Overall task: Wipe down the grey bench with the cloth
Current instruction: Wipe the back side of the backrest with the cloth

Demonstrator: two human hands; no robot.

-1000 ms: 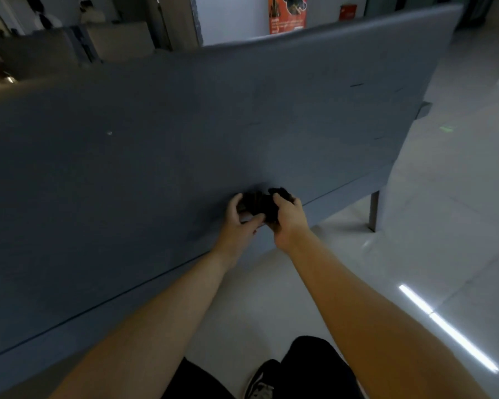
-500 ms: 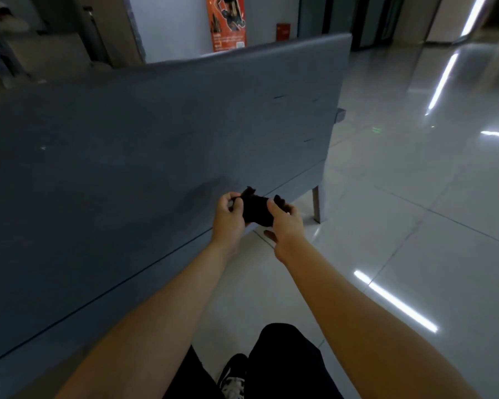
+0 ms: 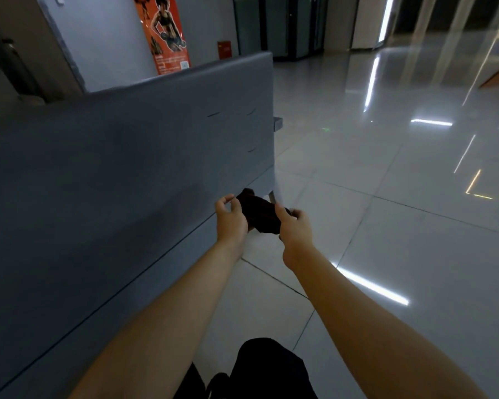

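The grey bench [image 3: 104, 180] fills the left half of the view, its long flat top slanting away to a far end near the middle. A small dark cloth [image 3: 260, 213] is stretched between both hands, just off the bench's front edge and above the floor. My left hand [image 3: 230, 218] pinches the cloth's left end with thumb and fingers. My right hand [image 3: 294, 226] grips its right end. The cloth is bunched and does not touch the bench top.
Glossy pale floor tiles [image 3: 401, 226] spread to the right with bright light reflections. A bench leg [image 3: 271, 195] shows behind the cloth. An orange poster [image 3: 166, 33] hangs on the wall beyond the bench. My dark trousers and shoe [image 3: 260, 372] are at the bottom.
The view has swung right, showing the bench's far end and more floor. Both hands have drawn back off the bench top with the cloth and pulled it wider between them.
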